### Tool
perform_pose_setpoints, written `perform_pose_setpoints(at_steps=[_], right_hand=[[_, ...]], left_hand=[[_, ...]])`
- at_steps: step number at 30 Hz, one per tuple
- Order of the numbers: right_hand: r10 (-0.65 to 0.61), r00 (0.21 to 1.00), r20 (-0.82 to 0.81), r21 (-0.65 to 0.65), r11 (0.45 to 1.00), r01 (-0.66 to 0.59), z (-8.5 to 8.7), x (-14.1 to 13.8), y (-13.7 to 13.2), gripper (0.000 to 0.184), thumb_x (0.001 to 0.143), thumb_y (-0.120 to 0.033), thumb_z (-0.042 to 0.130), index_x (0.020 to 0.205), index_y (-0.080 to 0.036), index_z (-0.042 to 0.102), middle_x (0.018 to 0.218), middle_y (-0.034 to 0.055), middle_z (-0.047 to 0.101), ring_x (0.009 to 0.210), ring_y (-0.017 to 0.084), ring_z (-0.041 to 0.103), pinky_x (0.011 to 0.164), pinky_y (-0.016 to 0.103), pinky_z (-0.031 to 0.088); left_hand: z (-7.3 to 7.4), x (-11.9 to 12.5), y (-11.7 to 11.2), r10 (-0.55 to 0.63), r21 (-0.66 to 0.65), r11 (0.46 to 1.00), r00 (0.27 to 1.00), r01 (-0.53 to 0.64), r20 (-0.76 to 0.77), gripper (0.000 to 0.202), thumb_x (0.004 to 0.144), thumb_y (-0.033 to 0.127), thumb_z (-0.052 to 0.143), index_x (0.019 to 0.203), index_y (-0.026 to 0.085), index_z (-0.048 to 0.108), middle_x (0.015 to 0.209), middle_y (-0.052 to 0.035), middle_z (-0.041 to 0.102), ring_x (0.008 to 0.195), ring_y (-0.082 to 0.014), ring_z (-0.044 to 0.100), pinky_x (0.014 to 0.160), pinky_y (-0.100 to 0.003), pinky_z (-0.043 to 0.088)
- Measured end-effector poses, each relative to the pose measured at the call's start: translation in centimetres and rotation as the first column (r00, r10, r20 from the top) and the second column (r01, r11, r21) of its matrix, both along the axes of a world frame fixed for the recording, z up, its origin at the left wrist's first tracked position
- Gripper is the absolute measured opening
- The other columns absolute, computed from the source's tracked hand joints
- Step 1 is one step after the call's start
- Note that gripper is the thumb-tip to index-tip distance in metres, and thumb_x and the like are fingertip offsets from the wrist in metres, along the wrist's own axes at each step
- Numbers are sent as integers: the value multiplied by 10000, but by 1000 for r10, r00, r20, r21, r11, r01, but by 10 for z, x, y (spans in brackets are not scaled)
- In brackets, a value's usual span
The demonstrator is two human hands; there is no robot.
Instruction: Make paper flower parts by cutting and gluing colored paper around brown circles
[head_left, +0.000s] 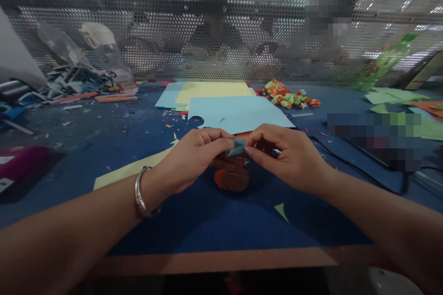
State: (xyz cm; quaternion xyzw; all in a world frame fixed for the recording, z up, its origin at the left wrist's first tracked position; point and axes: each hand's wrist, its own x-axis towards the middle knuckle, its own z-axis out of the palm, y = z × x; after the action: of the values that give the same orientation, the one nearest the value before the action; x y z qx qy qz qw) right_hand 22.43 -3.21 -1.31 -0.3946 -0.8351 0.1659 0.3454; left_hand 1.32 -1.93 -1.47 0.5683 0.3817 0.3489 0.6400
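Note:
Between my two hands is a small piece of blue-green paper (236,147), raised over the table. My left hand (200,154), with a silver bangle at the wrist, pinches its left side between thumb and fingers. The fingertips of my right hand (282,152) close on its right edge. Just below lie orange paper circles (232,179), partly in the shadow of my hands. A large light blue sheet (238,109) lies behind my fingers, with a curved cut at its left corner. A pale green scrap (282,212) rests near my right forearm.
Crumpled orange and green paper pieces (289,94) lie behind the sheets. A bottle (112,55) and a heap of strips (74,80) stand at left, a green bottle (384,62) at right. A dark device (377,143) with a cable lies right. A perforated metal screen (155,23) borders the back.

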Motion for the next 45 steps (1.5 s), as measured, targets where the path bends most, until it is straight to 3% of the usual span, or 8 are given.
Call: perform_pose_setpoints(at_steps=[5,8,23,31,45], right_hand=[[-18,999,-35,11,1000,19,0,0,-2,91,922,-220,629,835,-193,631,690,-25,611,560,88,512,543,239,405],[-18,999,-50,-7,1000,18,0,0,-3,90,930,-243,640,855,-195,636,679,-32,604,550,86,512,536,238,404],[-35,997,-75,17,999,36,2,-3,-5,61,916,-206,677,873,-180,643,646,-56,610,506,65,529,500,218,403],[-26,989,-147,-33,999,21,3,-1,-7,86,936,-253,683,905,-180,649,749,-36,660,566,61,586,527,197,444],[15,993,-120,-123,992,-30,3,-1,-7,153,952,-276,653,848,-164,642,659,-41,611,520,72,544,511,221,424]], left_hand=[[-1,-2,-3,-11,178,984,995,29,-101,230,804,339,798,960,190,717,837,-10,780,779,-155,737,747,-269,580],[-3,-3,-4,22,246,969,990,13,-138,188,820,329,777,932,192,714,817,-2,774,764,-153,730,725,-265,574],[-2,-3,-3,7,265,964,990,32,-144,142,879,298,722,890,158,712,766,-5,766,708,-125,722,692,-232,578],[0,-2,-4,0,291,956,991,39,-131,169,897,311,715,856,148,701,754,-9,757,688,-102,708,673,-198,571],[4,0,-7,21,303,953,995,10,-97,149,918,287,692,882,144,677,738,-10,748,678,-121,731,658,-205,603]])
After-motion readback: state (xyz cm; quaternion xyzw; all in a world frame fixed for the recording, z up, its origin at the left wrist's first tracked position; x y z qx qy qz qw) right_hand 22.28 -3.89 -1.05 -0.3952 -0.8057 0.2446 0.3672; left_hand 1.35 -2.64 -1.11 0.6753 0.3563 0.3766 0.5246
